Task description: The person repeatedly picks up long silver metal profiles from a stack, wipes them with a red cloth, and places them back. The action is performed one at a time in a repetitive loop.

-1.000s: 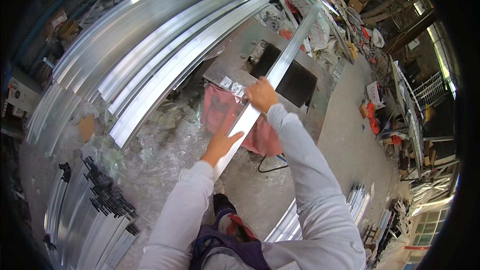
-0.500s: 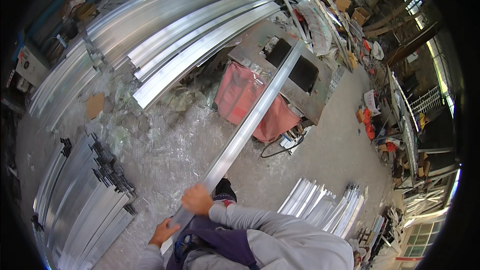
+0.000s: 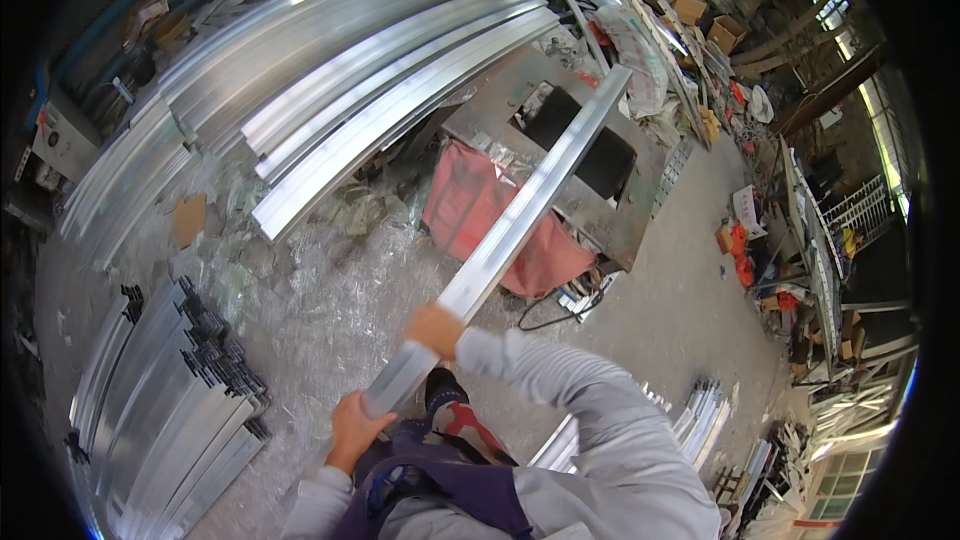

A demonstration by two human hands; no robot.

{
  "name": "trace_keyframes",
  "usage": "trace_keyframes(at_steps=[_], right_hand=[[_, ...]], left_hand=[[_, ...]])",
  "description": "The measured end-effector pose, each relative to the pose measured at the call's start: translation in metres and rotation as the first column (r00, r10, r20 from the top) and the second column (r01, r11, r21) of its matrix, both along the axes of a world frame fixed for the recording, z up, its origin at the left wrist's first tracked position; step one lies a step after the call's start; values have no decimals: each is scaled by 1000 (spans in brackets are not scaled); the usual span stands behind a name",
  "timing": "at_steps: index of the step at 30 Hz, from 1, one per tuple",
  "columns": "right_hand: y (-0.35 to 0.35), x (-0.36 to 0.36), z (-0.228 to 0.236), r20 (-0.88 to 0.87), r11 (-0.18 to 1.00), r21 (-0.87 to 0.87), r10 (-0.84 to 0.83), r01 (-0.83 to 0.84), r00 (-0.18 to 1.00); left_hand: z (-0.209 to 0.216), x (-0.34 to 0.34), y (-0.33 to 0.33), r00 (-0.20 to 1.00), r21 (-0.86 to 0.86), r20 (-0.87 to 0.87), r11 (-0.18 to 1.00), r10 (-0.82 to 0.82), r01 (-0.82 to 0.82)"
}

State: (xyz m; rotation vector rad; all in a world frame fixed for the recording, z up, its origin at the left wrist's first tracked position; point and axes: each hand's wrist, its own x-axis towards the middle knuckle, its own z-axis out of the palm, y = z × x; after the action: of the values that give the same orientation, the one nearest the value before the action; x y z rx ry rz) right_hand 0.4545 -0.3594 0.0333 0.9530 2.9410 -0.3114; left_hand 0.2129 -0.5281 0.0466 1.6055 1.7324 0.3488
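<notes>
A long silver metal profile [image 3: 533,195] slants from my body toward the far right, its far part passing over a grey metal table. My right hand [image 3: 435,330] is closed around it a little way up from the near end. At that near end my left hand [image 3: 357,427] grips the profile's side; some of its fingers are hidden. The far end of the profile lies above the dark opening [image 3: 555,118] in the table top. A red cloth [image 3: 465,202] hangs from the table's near side, below the profile.
Long shiny profiles [image 3: 370,70] lie in a big stack at the far left. Another stack [image 3: 160,420] with dark end pieces is at the near left, and light bars [image 3: 700,420] lie at the near right. Clutter lines the right wall. A dark cable [image 3: 545,325] loops beside the table.
The profile has shifted away from me and slightly right, farther over the table. Both hands have moved with it, and more of my leg shows.
</notes>
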Motion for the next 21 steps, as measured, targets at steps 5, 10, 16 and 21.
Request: trace_keyframes(at_steps=[5,10,16,21], right_hand=[[159,135,86,178,970,226,-133,91,975],[244,241,90,68,869,460,-237,181,969],[234,236,87,142,887,434,-239,157,960],[122,131,56,230,975,224,-50,-3,972]], left_hand=[[-18,79,154,889,-130,457,990,21,44],[26,162,249,836,-364,547,887,-45,286],[29,156,237,864,-307,496,914,-83,264],[-37,38,105,818,-485,564,848,117,213]])
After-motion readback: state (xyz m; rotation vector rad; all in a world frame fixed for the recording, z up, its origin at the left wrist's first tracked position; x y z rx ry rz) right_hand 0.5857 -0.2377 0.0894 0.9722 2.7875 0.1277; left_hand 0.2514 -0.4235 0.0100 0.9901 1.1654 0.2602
